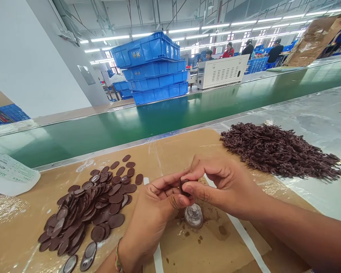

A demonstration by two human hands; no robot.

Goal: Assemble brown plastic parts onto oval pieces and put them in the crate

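Observation:
My left hand (161,201) and my right hand (216,182) meet above the brown board, fingertips together. Both are closed on one small dark brown piece (184,187), mostly covered by the fingers. Just below them a small clear round container (193,215) rests on the board, with wet spots around it. Left of my left hand lies a heap of flat brown oval discs (82,206), some with small holes. At the right is a large pile of thin, twisted dark brown pieces (275,149).
Beyond the board runs a green conveyor belt (159,119). Stacked blue crates (156,72) and a white machine (223,71) stand behind it. A white labelled container (13,174) lies at the left. Several people are in the background.

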